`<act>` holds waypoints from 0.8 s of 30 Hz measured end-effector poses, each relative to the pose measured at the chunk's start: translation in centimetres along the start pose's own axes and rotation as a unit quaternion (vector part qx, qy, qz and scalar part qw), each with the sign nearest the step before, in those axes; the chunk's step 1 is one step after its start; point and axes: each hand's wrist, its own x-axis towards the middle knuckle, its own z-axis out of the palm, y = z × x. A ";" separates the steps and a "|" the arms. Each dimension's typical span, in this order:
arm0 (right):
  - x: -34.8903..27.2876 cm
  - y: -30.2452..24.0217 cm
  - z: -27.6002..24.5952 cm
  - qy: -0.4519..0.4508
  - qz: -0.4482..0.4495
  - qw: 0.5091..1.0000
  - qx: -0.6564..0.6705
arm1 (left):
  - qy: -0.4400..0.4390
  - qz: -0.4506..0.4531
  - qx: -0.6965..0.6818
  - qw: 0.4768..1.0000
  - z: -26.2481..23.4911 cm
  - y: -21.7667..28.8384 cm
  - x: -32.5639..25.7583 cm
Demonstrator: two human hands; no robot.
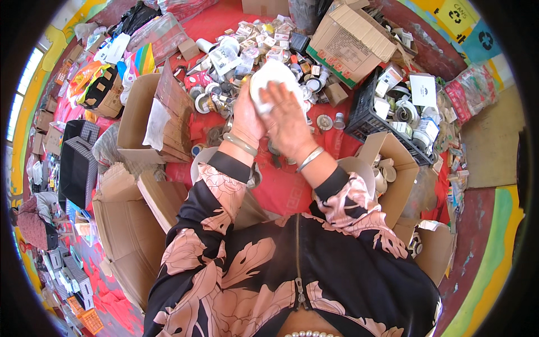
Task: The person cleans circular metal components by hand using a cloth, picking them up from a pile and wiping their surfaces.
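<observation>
Above the pile, a white rounded object is held up between my hands. Its exact kind is hard to make out; it could be a dish or a lid. My left hand grips its left edge, with most of the fingers hidden behind it. Across its near face lies my right hand, palm down, fingers stretched out and slightly blurred. Just beyond the object is a heap of small boxes, jars and round tins. A small round metal piece lies on the red sheet to the right of my right hand.
Open cardboard boxes stand to the left and right, close to my arms. A black crate full of mixed packages is at the right. A larger carton tilts at the far right. Red sheeting covers the floor.
</observation>
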 end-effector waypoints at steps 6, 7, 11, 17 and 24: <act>2.0 3.7 0.5 0.124 0.060 0.990 0.036 | -0.055 -0.039 0.004 0.998 -1.8 -1.3 0.4; 2.2 3.6 0.0 0.070 0.220 0.967 0.106 | -0.096 -0.050 -0.002 0.994 -2.0 -1.0 0.6; 1.1 7.2 1.3 0.122 0.493 0.747 0.429 | -0.040 -0.021 -0.033 0.998 -1.4 -0.8 0.8; 1.7 8.0 -2.0 0.284 0.476 0.558 0.618 | -0.003 0.044 -0.009 0.999 -2.3 -0.4 0.9; 2.4 3.4 -4.1 0.150 0.433 0.549 0.699 | 0.098 0.091 0.115 0.984 -3.9 -1.1 1.9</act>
